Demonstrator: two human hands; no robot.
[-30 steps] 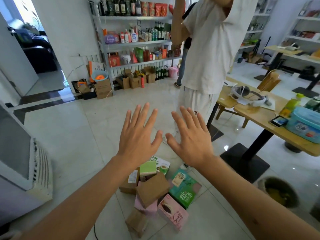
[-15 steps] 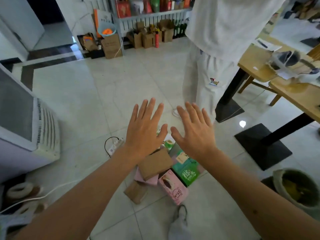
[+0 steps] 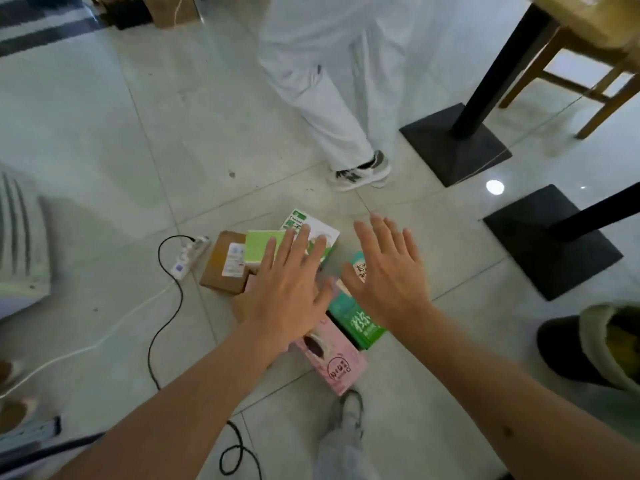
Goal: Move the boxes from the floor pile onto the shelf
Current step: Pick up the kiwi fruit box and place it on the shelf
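Observation:
A pile of small boxes lies on the tiled floor below me. It includes a brown cardboard box (image 3: 221,263) with a label, a light green box (image 3: 261,249), a white and green box (image 3: 311,225), a dark green box (image 3: 356,322) and a pink box (image 3: 337,363). My left hand (image 3: 287,289) hovers flat over the middle of the pile with fingers straight and spread. To its right, my right hand (image 3: 388,271) is spread flat above the dark green box. Neither hand holds anything. The shelf is out of view.
A person in white trousers and a grey sneaker (image 3: 360,173) stands just behind the pile. Black table bases (image 3: 453,143) (image 3: 550,240) stand to the right, a bin (image 3: 595,344) at the right edge. A power strip (image 3: 190,256) with its cable lies left of the pile, a white appliance (image 3: 20,237) beyond it.
The view has tilted down from the room and shelf to the floor. Both flat hands have dropped closer to the pile of boxes, still holding nothing.

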